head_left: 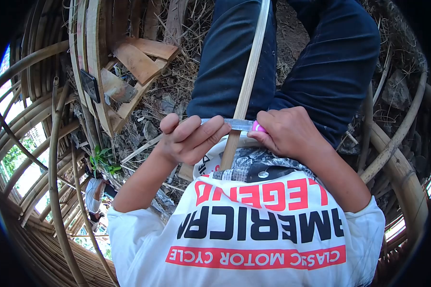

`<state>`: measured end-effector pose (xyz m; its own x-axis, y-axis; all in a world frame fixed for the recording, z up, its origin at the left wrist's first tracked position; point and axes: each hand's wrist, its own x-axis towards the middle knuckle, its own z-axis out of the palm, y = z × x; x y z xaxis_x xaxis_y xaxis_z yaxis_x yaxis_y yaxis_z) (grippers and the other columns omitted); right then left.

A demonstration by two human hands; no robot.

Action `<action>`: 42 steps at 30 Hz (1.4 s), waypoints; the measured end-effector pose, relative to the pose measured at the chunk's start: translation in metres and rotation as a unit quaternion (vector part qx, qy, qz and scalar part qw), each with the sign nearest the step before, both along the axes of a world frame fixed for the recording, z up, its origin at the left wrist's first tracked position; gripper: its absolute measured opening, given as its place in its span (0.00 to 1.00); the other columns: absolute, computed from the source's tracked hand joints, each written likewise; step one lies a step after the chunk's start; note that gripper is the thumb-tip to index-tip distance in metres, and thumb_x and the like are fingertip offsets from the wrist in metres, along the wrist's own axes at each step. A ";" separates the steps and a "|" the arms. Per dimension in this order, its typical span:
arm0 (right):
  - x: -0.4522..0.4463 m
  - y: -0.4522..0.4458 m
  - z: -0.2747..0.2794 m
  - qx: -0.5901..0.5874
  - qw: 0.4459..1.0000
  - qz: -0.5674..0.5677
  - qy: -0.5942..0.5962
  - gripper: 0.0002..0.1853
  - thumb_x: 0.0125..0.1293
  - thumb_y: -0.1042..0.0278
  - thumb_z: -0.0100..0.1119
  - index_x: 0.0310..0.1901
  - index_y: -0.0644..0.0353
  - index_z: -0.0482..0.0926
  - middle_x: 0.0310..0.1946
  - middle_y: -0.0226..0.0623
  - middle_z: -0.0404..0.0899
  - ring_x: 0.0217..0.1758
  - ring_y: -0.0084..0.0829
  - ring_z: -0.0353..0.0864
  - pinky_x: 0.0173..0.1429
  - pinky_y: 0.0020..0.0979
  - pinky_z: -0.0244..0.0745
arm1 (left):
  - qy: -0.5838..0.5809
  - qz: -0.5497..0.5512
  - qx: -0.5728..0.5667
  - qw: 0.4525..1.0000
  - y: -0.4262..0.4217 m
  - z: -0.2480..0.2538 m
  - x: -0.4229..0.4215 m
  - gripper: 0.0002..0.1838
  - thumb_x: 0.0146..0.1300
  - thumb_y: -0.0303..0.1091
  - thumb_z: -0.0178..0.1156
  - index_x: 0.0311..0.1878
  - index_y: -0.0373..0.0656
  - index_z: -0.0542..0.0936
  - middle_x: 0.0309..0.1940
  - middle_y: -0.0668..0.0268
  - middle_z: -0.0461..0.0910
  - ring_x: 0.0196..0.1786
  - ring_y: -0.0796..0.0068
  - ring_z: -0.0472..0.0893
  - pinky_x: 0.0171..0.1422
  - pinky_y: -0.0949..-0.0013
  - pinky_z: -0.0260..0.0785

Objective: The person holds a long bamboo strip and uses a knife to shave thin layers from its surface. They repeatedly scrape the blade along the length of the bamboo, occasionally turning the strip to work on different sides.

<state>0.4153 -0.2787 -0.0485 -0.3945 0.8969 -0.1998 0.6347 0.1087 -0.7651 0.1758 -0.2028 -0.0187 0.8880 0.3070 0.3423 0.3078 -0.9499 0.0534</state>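
White shirt point(282, 275) fills lower ctr, dark trousers point(337, 62) upper ctr, wood strip point(250, 71) top ctr to mid-frame, L hand point(191, 138) left of ctr w/ fingers curled by knife blade point(241, 124) crossing strip (grip unclear), R hand point(292, 131) right of ctr pinching pink handle point(258, 127) btwn thumb & forefinger.

On my white shirt point(146, 253), upside down to my view: "CLASSIC MOTOR CYCLE", white letters on a red band point(256, 257); "AMERICAN" in black; "LEGEND" in red, its end creased by folds. Black lettering near the hem, too bunched up for me to read.
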 end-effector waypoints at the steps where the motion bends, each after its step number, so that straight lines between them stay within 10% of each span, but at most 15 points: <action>1: 0.000 0.000 0.000 0.012 1.000 -0.004 -0.009 0.21 0.67 0.46 0.55 0.28 0.59 0.76 0.20 0.42 0.80 0.21 0.40 0.80 0.25 0.37 0.71 | 0.004 -0.002 0.001 1.000 0.001 0.001 0.001 0.14 0.45 0.40 0.65 0.38 0.55 0.88 0.35 0.85 0.81 0.40 0.79 0.64 0.49 0.66 0.50; 42: 0.031 0.016 -0.009 0.013 0.996 -0.077 -0.046 0.22 0.70 0.48 0.52 0.28 0.61 0.76 0.19 0.45 0.78 0.24 0.48 0.80 0.27 0.43 0.70 | 0.050 -0.106 -0.024 0.993 0.051 -0.004 0.046 0.19 0.43 0.34 0.65 0.43 0.44 0.86 0.41 0.73 0.80 0.49 0.71 0.74 0.49 0.66 0.66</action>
